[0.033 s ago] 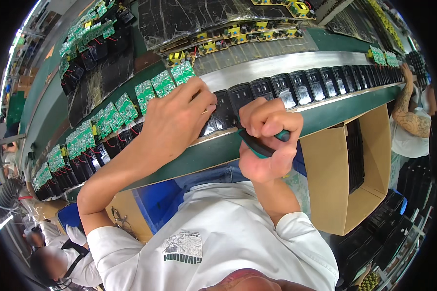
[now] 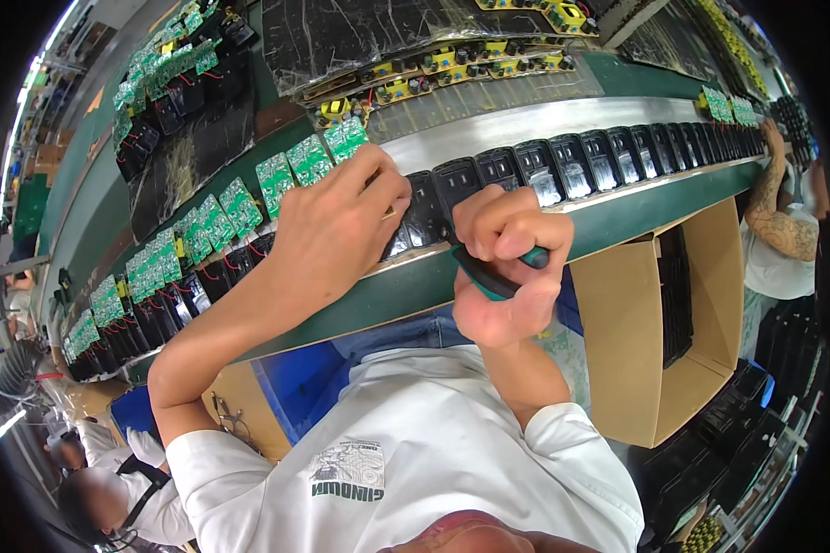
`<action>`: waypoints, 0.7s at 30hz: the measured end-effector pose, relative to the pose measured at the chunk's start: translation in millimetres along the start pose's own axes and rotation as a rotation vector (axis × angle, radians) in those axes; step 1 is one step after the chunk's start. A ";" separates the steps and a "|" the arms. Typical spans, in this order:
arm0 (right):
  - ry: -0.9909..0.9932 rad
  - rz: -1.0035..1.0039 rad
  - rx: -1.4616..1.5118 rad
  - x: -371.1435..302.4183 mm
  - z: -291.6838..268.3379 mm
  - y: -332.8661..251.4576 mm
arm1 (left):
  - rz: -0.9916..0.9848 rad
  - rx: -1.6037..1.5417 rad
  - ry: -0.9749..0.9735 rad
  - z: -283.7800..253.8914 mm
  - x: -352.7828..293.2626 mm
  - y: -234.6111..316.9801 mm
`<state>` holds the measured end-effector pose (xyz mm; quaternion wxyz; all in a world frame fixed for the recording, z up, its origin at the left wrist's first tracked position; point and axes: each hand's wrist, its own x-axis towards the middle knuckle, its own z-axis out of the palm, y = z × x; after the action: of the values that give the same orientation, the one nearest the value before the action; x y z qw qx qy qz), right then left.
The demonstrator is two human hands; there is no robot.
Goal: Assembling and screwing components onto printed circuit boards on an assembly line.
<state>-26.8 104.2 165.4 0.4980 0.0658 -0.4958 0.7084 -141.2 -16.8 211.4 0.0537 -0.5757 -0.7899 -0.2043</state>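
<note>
My right hand is wrapped round hand pliers with green-and-black handles; their jaws are too hidden to tell the exact kind. The tool's front end is close to an open black plastic shell in the row along the bench. My left hand bends over the row just left of that shell. Its fingers are curled and pressed together, and what they pinch is out of sight beneath them. Green circuit boards lean side by side beyond my left wrist, with thin red wires running to black shells.
More black shells line the bench to the right, where another person's tattooed arm reaches in. Yellow-topped boards lie on a sheet at the back. An open cardboard box stands below the bench edge. Other people sit at lower left.
</note>
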 end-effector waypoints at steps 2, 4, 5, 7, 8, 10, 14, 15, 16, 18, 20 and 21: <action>0.002 0.010 -0.021 -1.7 0.2 1.2 | -0.057 -0.005 0.007 4.4 1.6 4.6; 0.004 0.017 -0.031 -1.8 -0.6 0.9 | -0.087 -0.008 0.009 6.4 3.4 6.6; 0.005 0.015 -0.029 -1.4 -0.9 0.5 | -0.085 -0.012 0.013 7.3 4.3 6.8; 0.006 0.013 -0.022 0.0 -0.9 -0.4 | -0.084 -0.020 0.021 8.8 6.2 6.4; 0.006 0.013 -0.018 0.3 -0.8 -0.9 | -0.084 -0.024 0.026 9.3 6.7 6.4; 0.009 0.018 -0.019 0.5 -1.5 -0.8 | -0.076 -0.017 0.022 11.6 9.0 5.6; 0.013 0.029 -0.016 0.8 -2.3 -1.0 | -0.055 0.007 0.018 13.7 12.0 4.6; 0.010 0.026 -0.013 1.3 -2.4 -1.1 | -0.051 0.014 0.015 13.4 12.4 4.5; 0.006 0.023 -0.010 1.8 -2.6 -1.1 | -0.047 0.022 0.013 13.1 12.6 4.4; 0.000 0.017 -0.004 2.7 -2.5 -1.1 | -0.038 0.037 0.007 12.4 13.4 4.2; -0.003 0.017 -0.002 2.9 -2.6 -1.0 | -0.037 0.048 -0.004 13.1 14.8 3.8; -0.005 0.016 0.002 3.1 -2.6 -1.0 | -0.035 0.060 -0.015 13.4 15.7 3.5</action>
<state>-26.5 108.2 166.5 0.4908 0.0642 -0.4968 0.7129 -141.1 3.2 205.1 0.0618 -0.5614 -0.8060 -0.1771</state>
